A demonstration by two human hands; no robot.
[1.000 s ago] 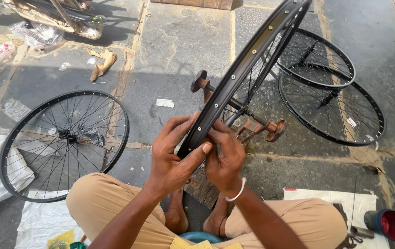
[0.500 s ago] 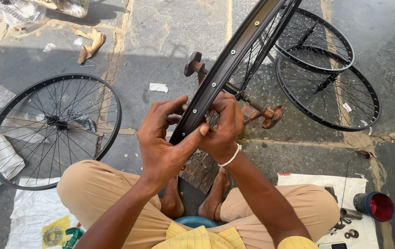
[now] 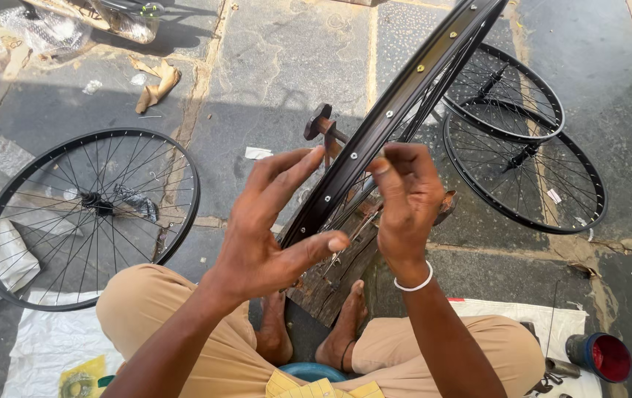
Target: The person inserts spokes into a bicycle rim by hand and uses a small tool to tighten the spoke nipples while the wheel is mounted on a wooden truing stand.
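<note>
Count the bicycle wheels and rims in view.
4: a spoked wheel lying at left, two overlapping wheels at right, and the black rim between both hands. Others may be off-frame.
</note>
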